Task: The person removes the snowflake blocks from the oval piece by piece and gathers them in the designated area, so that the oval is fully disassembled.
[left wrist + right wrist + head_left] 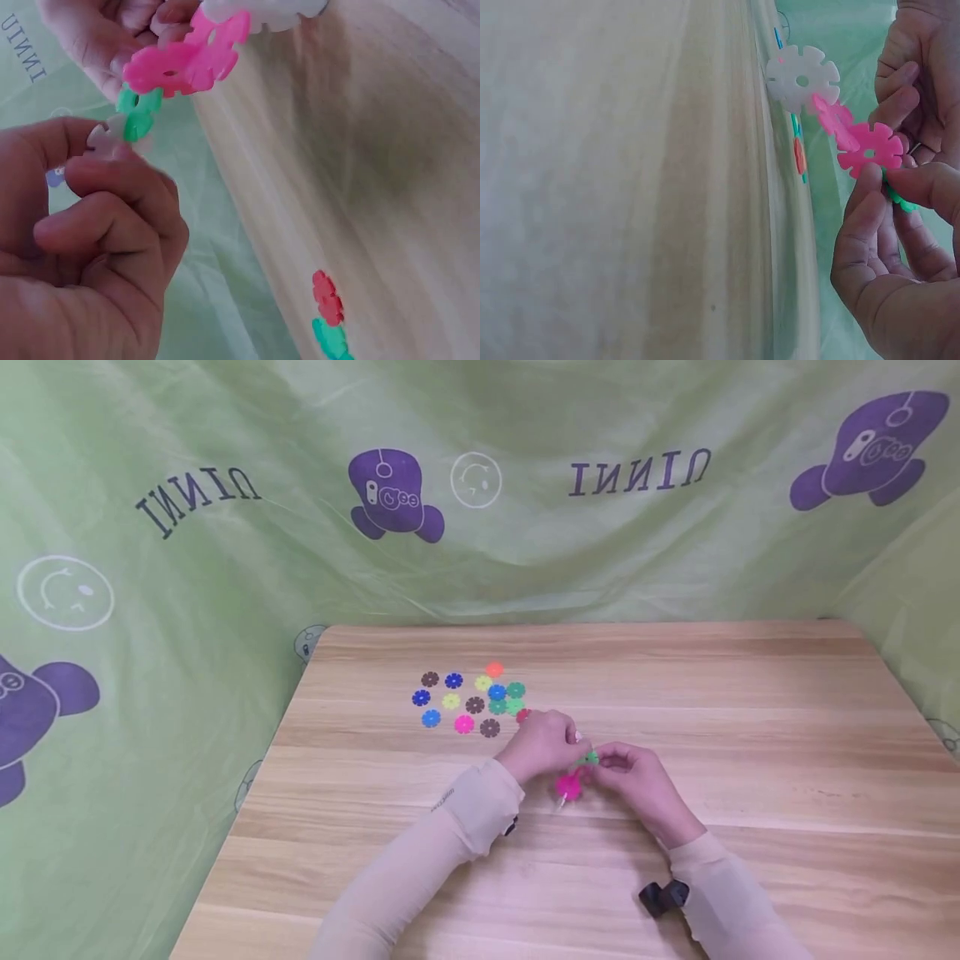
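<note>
My left hand pinches a white notched disc between thumb and forefinger, close against a green notched disc. My right hand pinches the chain at its green end; in the right wrist view its thumb and fingertips close around the green disc. Beyond the green piece, two pink discs are slotted together at an angle, and another white disc hangs at the far end. The fingers partly hide the green and nearer white discs. The chain is held above the table.
Several loose notched discs lie on the wooden table left of the hands, among them pink, brown and orange. A red disc is partly behind the left hand. A green printed curtain hangs around the table.
</note>
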`<state>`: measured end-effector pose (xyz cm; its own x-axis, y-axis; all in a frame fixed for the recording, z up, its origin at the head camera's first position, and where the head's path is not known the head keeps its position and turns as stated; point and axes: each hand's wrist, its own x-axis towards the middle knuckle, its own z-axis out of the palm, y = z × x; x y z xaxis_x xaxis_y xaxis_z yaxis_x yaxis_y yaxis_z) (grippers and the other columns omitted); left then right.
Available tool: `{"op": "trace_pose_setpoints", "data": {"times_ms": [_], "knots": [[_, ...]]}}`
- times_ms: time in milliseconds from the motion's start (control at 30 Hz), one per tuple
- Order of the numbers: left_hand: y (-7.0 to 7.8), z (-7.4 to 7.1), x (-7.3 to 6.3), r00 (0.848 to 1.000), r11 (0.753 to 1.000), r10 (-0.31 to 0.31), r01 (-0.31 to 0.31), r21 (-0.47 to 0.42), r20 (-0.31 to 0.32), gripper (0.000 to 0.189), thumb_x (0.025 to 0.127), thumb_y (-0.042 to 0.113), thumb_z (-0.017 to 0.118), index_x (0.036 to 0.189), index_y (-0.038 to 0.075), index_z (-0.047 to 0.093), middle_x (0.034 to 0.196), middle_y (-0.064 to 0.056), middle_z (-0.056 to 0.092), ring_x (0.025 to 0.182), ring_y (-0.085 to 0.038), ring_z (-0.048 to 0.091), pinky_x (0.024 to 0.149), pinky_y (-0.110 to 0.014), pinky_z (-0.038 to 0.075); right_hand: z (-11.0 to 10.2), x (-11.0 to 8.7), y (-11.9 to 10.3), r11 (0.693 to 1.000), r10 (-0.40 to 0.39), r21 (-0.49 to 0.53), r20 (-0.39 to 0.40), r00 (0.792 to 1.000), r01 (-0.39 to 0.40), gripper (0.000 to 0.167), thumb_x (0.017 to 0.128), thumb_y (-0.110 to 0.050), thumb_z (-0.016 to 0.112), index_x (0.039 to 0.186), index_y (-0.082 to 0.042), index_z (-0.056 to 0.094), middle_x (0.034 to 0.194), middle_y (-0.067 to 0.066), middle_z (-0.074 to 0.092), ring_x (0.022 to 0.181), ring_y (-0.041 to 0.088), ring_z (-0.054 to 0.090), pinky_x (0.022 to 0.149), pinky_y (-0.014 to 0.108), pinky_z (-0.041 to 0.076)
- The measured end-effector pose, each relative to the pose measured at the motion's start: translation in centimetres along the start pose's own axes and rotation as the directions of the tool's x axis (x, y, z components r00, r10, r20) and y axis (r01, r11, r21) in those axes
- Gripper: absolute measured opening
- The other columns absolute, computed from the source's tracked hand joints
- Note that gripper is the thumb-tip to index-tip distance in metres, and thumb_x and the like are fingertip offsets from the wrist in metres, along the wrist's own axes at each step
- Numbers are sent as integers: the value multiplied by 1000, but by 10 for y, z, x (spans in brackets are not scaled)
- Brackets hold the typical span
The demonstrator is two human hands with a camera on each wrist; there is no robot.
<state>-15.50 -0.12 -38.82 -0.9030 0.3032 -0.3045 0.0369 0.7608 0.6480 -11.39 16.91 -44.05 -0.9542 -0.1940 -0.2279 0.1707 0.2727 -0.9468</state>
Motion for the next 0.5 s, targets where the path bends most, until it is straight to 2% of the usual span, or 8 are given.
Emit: {"op": "trace_pose_setpoints", "data": {"times_ms": [133,300,500], "knots": [[0,0,0,999,1000,-16,17,-11,35,41,94,27,62,57,16,47,48,7,43,41,-7,35,38,-18,30,2,1,-2,1000,-7,-4,-16,1000,7,33,90,-16,72,116,3,66,111,16,72,97,11,69,84,19,54],[-1,1,2,1000,999,-13,14,-40,21,40,93,26,62,56,17,50,48,7,48,41,-6,37,39,-18,31,2,4,-8,999,-3,-33,-62,998,1,34,90,-23,73,114,1,68,109,14,73,93,7,67,84,17,52],[-1,5,2,1000,997,-14,14,-76,6,39,92,23,64,57,17,49,50,6,51,42,-6,39,38,-17,32,0,3,-9,999,37,-33,-41,998,-39,32,87,-18,75,111,1,67,111,13,73,100,11,67,86,16,50]]}}
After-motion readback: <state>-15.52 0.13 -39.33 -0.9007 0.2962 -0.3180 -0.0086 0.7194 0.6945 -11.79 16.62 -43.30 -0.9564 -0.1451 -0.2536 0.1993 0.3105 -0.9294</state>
